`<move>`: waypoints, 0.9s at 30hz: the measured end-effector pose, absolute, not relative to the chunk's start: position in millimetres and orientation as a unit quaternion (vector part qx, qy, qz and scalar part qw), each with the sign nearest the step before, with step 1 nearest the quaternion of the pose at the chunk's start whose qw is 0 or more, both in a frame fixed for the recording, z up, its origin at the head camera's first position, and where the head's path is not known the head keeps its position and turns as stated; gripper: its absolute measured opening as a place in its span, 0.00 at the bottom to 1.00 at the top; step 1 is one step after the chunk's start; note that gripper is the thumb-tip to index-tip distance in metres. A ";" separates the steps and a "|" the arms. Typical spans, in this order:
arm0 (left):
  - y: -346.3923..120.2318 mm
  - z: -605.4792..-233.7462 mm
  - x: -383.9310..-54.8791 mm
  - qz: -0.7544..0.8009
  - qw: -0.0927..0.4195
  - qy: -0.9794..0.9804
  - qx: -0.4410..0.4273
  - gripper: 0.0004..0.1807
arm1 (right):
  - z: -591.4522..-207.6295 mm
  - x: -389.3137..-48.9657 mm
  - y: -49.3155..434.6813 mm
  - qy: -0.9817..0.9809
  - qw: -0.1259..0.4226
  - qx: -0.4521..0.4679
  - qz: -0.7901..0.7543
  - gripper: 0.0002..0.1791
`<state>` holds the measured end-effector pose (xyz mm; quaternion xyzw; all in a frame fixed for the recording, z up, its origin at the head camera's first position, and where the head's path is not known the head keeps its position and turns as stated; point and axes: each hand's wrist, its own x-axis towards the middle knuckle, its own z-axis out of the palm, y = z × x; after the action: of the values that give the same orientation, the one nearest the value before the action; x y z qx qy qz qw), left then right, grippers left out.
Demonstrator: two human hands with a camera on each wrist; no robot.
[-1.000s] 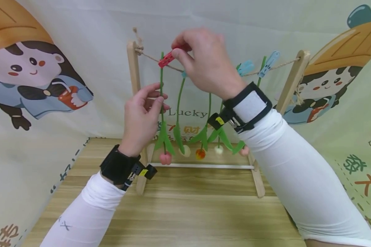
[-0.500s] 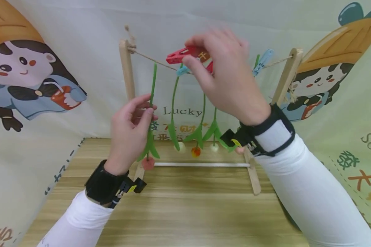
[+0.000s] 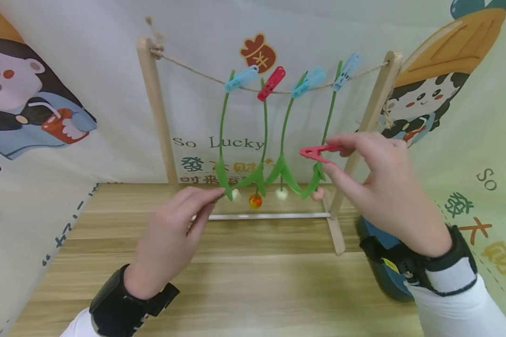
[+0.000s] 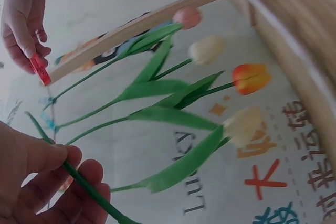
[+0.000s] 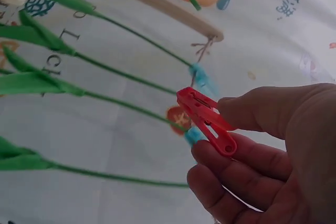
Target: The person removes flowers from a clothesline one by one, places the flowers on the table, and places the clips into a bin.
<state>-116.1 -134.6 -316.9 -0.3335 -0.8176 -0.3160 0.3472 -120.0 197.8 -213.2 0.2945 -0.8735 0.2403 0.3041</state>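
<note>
Head view: the right hand [image 3: 379,182] pinches one red peg [image 3: 309,152], lying sideways, nose to the left, near the rightmost flower [image 3: 318,194]. Four flowers [image 3: 255,201] hang heads-down on a string [image 3: 194,71], by three blue pegs [image 3: 241,78] and another red peg [image 3: 271,83]. Left wrist view: the left hand [image 4: 50,184] pinches one green stem [image 4: 88,186], slanting down to the right. Right wrist view: the held peg's nose points up and left.

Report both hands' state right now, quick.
Left hand: closed, pinching a green flower stem.
Right hand: closed, holding a red clothespin.
</note>
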 end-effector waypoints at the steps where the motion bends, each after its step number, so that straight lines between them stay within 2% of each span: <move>1: -132.4 -322.9 -116.0 -0.305 0.344 -0.820 -0.341 0.24 | -219.2 -119.3 206.2 -0.880 0.297 0.285 0.236 0.20; 7: -118.7 -362.4 -115.6 -0.255 0.298 -0.842 -0.369 0.22 | -256.7 -118.2 257.1 -0.932 0.229 0.200 0.199 0.21; 12: -104.1 -392.4 -112.5 -0.222 0.229 -0.866 -0.384 0.21 | -290.9 -119.1 297.1 -0.969 0.152 0.123 0.150 0.20; 15: -99.6 -407.9 -108.4 -0.201 0.195 -0.880 -0.385 0.24 | -310.9 -121.4 315.4 -0.983 0.099 0.092 0.125 0.19; 19: -92.8 -425.1 -105.1 -0.165 0.166 -0.893 -0.385 0.26 | -334.5 -122.6 338.4 -0.993 0.033 0.065 0.093 0.17; 23: -85.6 -439.7 -103.7 -0.131 0.146 -0.901 -0.386 0.22 | -353.6 -123.8 357.4 -0.994 -0.033 0.058 0.082 0.15; 27: -79.2 -452.2 -102.2 -0.111 0.120 -0.909 -0.384 0.18 | -370.0 -127.1 371.3 -0.991 -0.071 0.069 0.087 0.12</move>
<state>-102.2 -79.2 -452.2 -0.3841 -0.9087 -0.1107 0.1200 -127.1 371.3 -370.0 0.0689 -0.9914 0.0865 -0.0706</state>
